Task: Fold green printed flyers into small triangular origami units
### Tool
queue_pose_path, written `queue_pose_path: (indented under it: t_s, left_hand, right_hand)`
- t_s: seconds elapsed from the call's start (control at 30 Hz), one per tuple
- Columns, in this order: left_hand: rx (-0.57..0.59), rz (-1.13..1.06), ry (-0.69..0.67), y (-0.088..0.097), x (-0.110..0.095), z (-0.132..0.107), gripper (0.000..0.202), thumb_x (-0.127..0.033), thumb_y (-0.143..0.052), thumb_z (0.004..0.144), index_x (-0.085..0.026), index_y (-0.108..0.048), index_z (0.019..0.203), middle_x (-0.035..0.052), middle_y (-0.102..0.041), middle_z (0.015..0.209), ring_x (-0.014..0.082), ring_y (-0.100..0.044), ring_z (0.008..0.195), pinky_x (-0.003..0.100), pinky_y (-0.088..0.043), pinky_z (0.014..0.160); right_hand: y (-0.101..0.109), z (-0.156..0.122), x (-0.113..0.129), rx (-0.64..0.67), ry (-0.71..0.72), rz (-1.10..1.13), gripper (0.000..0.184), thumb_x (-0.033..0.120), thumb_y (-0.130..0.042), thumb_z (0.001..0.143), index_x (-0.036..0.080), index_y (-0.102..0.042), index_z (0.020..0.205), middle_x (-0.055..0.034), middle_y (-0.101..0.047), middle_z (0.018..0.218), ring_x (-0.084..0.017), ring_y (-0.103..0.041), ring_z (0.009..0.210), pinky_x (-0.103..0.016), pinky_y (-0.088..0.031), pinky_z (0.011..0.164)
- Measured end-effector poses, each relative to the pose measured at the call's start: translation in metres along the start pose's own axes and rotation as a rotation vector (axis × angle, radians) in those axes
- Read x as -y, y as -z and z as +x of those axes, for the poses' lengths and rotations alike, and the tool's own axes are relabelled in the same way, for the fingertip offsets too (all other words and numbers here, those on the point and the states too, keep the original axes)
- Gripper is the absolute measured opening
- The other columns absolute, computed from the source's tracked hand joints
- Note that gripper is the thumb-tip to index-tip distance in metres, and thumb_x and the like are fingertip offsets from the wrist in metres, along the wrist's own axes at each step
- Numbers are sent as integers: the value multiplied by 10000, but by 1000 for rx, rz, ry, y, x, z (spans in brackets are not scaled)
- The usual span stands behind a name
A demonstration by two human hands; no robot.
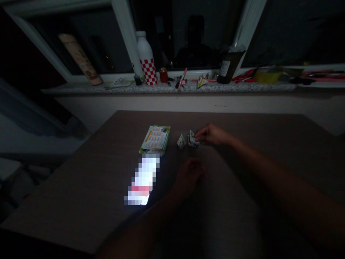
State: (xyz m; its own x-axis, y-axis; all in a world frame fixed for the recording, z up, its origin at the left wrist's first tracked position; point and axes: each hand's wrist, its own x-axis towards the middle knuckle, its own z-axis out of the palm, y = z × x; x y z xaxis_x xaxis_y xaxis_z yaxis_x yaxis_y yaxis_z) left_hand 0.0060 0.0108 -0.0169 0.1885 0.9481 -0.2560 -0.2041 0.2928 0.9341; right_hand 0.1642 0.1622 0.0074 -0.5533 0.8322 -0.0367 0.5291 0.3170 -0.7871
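Observation:
My right hand reaches over the table with thumb and fingers pinched on a small folded paper figure, which rests on the tabletop. Just left of it, a second folded paper figure stands on its own. My left hand lies nearer to me on the table, in shadow, its fingers curled in. Nothing shows in it. Further left is a stack of printed leaflets in green, white and yellow. A phone with a bright, blurred-out screen lies below the stack.
Behind the wooden table runs a granite windowsill. On it stand a red-checked white bottle, a tan bottle, a small red jar, a dark pouch, another folded paper piece and several pens. The light is dim.

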Motion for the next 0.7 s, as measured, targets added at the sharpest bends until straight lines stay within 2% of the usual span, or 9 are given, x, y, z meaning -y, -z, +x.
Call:
queue_pose_path:
  t_s: [0.2,0.3,0.37,0.43,0.57,0.7]
  left_hand:
    - [14,16,-6,0,-1,-1,265,-314,-661,699,-153,-559,884,22,-623,769,124,-582,613,236,-423,560]
    - [3,97,-54,2,0,-1,222,-300,-634,730,-150,-565,878,23,-611,788,132,-579,658,247,-438,597]
    - [-33,204,-143,4,1,0,229,-283,-627,746,-150,-578,926,44,-623,880,161,-598,780,271,-463,695]
    - [-76,333,-264,7,2,1,322,-264,-628,756,-162,-567,1056,77,-615,1060,201,-585,967,318,-455,844]
    - [-66,607,-477,9,2,12,521,-223,-613,766,-162,-465,1262,128,-468,1351,256,-430,1252,415,-322,1061]
    - [-56,754,-521,8,3,24,637,-241,-620,751,-140,-401,1340,157,-367,1443,276,-310,1354,444,-236,1126]
  right_hand:
    - [-1,-2,2,4,-5,31,308,357,-655,698,106,-761,839,-22,-658,613,-87,-455,479,-209,-361,477]
    - [2,-2,2,2,7,53,321,371,-661,693,118,-762,863,-23,-676,645,-94,-483,504,-211,-384,499]
    - [6,-2,2,3,11,66,332,382,-670,684,125,-763,874,-25,-688,669,-98,-495,516,-214,-398,510]
    - [8,-2,2,7,10,78,334,382,-678,675,122,-763,868,-30,-693,676,-100,-499,519,-217,-408,515]
    - [6,-2,2,22,11,99,319,371,-679,679,115,-763,848,-39,-704,683,-107,-530,548,-224,-432,549]
    - [0,-3,1,32,12,121,298,369,-696,674,123,-766,828,-41,-721,710,-125,-580,608,-231,-453,597]
